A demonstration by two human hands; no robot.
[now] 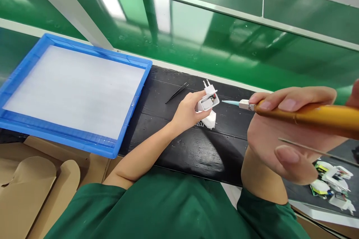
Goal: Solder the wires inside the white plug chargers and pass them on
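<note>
My left hand (187, 110) is closed around a white plug-in charger housing (199, 105), its open end facing right. A cap with two plug pins (209, 89) stands tilted at the opening, and small electronic parts show inside. My right hand (283, 138) grips a gold dispensing pen (308, 117) with a white collar and a tapered light-blue nozzle (231, 102). The nozzle tip points at the housing's open end, a short gap away. A thin metal lever (305, 146) runs below the pen, near my right thumb. Under my left hand lies another white piece (209, 120).
Black tweezers (176, 93) lie on the black bench (179, 153) behind my left hand. A blue tray (119, 134) with a white sheet sits at left, above cardboard (25, 194). Several white charger parts and circuit boards (332, 185) are piled at right. A green panel (179, 56) rises behind.
</note>
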